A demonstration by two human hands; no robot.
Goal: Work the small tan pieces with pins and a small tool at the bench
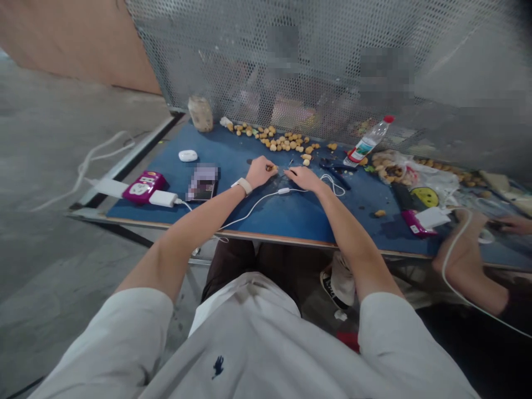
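Tan lump (271, 167) is pinched in the left hand (260, 172), over the blue table (266, 219). Right hand (302, 178) is close by, fingers curled, can't tell if it's gripping smth. One's in hand rn; loads more lumps (286, 143) at the back, finished or not idk.

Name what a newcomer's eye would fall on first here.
Probably the scatter of round tan pieces along the rear of the blue tabletop. Next, near the middle, the left hand, apparently pinching a small brown piece, and the right hand close beside it. The bright purple box at far left and the red-capped bottle at rear right also stand out.
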